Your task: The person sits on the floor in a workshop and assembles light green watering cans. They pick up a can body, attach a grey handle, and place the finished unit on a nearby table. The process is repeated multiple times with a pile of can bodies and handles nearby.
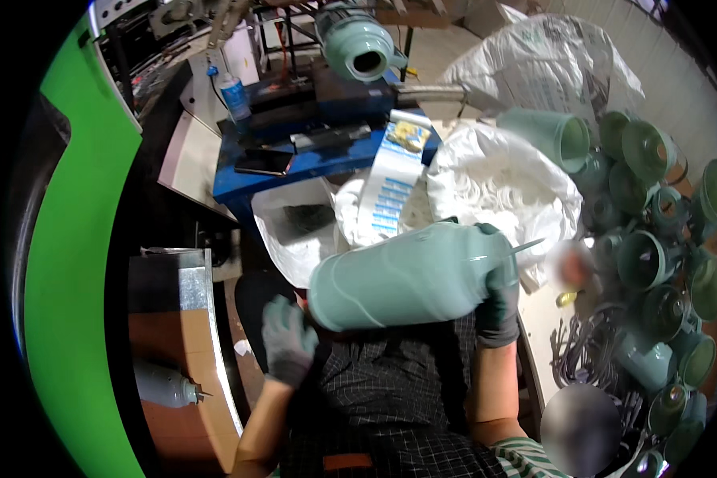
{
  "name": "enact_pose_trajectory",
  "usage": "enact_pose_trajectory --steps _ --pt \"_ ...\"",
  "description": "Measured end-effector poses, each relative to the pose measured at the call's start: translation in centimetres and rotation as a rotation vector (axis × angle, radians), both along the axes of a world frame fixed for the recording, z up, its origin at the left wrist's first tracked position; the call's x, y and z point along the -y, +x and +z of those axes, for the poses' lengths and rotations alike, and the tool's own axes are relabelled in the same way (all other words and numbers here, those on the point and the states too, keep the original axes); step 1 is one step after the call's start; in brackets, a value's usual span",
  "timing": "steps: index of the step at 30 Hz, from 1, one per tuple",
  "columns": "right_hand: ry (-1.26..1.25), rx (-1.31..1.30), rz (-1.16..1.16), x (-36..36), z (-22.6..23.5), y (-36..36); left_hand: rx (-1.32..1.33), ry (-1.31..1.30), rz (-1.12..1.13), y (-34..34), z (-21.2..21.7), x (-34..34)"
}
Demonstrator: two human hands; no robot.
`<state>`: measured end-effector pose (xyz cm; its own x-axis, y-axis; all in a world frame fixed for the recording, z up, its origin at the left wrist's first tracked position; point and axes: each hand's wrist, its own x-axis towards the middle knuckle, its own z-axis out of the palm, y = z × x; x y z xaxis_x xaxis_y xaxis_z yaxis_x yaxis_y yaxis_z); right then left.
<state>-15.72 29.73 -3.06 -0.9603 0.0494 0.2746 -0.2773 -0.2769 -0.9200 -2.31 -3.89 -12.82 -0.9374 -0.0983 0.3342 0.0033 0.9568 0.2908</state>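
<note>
Right hand: the gloved right hand (498, 299) is closed around one end of a pale green jug body (410, 275), fingers wrapped over its rim.
Left hand: the gloved left hand (288, 338) hangs open just below the jug body's other end, fingers loosely curled, holding nothing.
Jug body: it lies on its side, held above the lap between the two hands.
Pile: many more green jug parts (653, 263) are heaped to the right on the surface (543, 327).
Behind: a white sack (494, 179) and a blue machine (295, 159).
Left: a grey spray can (166, 386) lies on a brown shelf (195, 358).
</note>
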Motion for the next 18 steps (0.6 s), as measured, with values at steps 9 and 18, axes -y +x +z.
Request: enact_pose_trajectory --steps 9,18 --pt "0.770 -0.480 0.127 10.2 -1.4 6.1 -0.289 0.329 -0.545 -2.5 11.1 -7.0" --pt "0.866 -0.419 0.141 11.9 -4.2 7.3 -0.047 -0.004 -0.402 2.1 7.6 -7.0"
